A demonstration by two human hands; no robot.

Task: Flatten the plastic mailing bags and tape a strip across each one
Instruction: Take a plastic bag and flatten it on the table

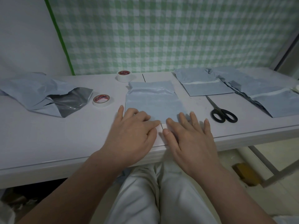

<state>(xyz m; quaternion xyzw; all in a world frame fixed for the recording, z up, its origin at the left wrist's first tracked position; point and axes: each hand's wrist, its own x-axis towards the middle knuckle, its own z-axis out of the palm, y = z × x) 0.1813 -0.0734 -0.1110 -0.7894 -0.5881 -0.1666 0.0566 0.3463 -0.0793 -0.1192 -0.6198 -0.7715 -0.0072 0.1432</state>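
Right now both hands lie flat on the near edge of a pale blue mailing bag (153, 101), which sits in the middle of the table (64, 139) with its flap end pointing away from the person. The left hand (131, 131) stretches its fingers over the bag's near left corner and the right hand (189, 136) spreads its fingers over the near right corner. Neither grasps anything, and the two forefingers almost meet.

Just left of the bag a roll of white tape (103, 100) lies on its side, and a second roll (124, 76) sits farther back, beside the bag's far left corner. Well to the left is a heap of crumpled bags (40, 94), pale blue outside and dark grey inside. To the right lies a flattened bag (205, 88) with a white strip across it, and past that a stack of bags (267, 97) overlaps out to the table's right end, the top one also crossed by a white strip. Black-handled scissors (224, 115) lie between the middle bag and the stack, blades together and pointing toward the flattened bag.

The table is smooth and white, with a thin dark seam (143, 77) running across it under the middle bag. Behind it hangs a green-and-white checked cloth (161, 38) with a green edge strip (56, 34) against a plain white wall (24, 38). Below the table edge are knees in white trousers (153, 199), a pale floor, a metal table frame (267, 167) and a yellow object (246, 175) beside it
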